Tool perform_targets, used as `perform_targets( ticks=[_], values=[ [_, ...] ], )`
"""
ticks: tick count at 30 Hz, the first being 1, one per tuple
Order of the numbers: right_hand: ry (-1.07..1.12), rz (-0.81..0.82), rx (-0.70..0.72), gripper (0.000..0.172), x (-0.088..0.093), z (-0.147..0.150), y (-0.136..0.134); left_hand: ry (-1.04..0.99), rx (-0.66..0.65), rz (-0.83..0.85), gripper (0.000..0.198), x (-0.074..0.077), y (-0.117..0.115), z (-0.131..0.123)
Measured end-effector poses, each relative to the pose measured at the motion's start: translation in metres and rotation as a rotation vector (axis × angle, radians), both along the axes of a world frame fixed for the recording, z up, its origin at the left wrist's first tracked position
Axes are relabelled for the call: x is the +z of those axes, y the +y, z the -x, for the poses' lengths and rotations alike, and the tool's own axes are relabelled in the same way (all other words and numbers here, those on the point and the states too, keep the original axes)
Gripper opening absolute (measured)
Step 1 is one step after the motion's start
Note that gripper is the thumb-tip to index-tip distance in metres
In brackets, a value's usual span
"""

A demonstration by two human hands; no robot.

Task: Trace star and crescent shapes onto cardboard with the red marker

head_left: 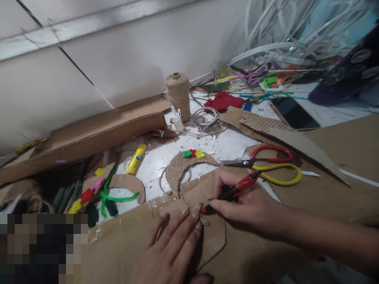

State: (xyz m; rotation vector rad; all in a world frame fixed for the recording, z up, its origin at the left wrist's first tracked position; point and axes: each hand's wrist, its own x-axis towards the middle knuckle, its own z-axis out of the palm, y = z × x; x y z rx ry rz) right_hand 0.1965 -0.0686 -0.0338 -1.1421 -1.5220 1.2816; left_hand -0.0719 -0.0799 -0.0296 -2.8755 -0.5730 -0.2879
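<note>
My right hand [242, 201] is closed on a red and black pen [237, 191], its tip pointing down beside a small piece of braided twine [204, 223]. My left hand [174, 240] lies with its fingers stretched out over this twine piece, pressing it on a brown cardboard sheet [118, 248]; part of it is hidden under the fingertips. A dark curved line runs on the cardboard near my hands. Just beyond, a twine-covered crescent [174, 171] carries small green, red and yellow flowers. Scissors [251, 162] with one red and one yellow handle touch its right tip.
Behind stand a twine spool [179, 94] and a small white glue bottle [177, 120]. A yellow glue stick [136, 159] and a cardboard arc [128, 185] lie left. A phone [293, 112], cut cardboard [284, 138] and clear tubing [266, 51] are at right. A long cardboard box [89, 138] lines the wall.
</note>
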Motion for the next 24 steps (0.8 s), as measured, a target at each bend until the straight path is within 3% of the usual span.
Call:
perform_targets(
  ticks=[19,24],
  values=[
    [0.069,0.181,0.074,0.014,-0.0019,-0.0031,-0.0053,0.017,0.059,0.068,0.049,0.0061,-0.0056,-0.0013],
    [0.041,0.094,0.066,0.016,0.0,-0.0036,-0.0043,0.041,0.056,0.103,0.056,0.006,-0.0074,0.0004]
  ],
)
